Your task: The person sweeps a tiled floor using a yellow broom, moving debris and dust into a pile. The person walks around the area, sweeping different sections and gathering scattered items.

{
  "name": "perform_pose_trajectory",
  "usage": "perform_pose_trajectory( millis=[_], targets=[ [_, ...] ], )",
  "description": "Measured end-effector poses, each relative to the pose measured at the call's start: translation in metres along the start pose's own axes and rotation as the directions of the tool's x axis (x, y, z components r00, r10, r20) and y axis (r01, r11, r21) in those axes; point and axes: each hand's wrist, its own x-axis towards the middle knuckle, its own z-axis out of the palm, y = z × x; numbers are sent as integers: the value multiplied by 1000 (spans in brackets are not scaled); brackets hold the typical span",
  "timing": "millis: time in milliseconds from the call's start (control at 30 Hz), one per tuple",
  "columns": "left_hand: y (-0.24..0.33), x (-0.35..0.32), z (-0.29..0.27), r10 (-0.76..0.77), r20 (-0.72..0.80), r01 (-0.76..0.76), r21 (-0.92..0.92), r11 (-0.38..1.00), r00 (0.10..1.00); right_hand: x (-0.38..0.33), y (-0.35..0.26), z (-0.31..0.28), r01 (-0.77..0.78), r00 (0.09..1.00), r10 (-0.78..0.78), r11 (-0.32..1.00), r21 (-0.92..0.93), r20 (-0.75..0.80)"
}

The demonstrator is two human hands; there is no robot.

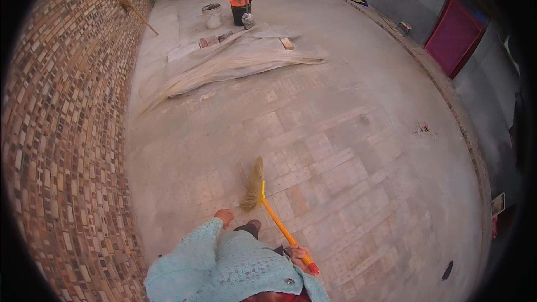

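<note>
Our right hand [301,255] grips the broom [268,207] by its orange handle near the red end; bristles rest on the paved floor [347,156] in front of us. Left hand [225,216] hangs free w/ fingers loosely curled, holding nothing.

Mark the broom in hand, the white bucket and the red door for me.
broom [272,216]: head view, on the orange handle below the bristles.
white bucket [212,17]: head view, on its side wall.
red door [454,36]: head view, middle of the door panel.
</note>
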Motion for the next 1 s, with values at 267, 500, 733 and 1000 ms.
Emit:
perform_pose_trajectory(
  millis=[267,500,733,1000],
  targets=[
    [-61,-42,16,-176,4,175,-107,979,984,-97,-98,24,273,961,-268,960,70,-65],
    [-78,-52,48,-290,-18,278,-242,930,957,-155,-128,61,519,841,-539,784,-340,40],
    [-54,-52,60,-168,-45,148,-288,946,985,-103,-18,86,373,918,-381,728,-576,113],
    [-60,-76,56,-255,-72,212,-370,904,964,-27,8,116,186,962,-67,870,-457,263]
  ],
)
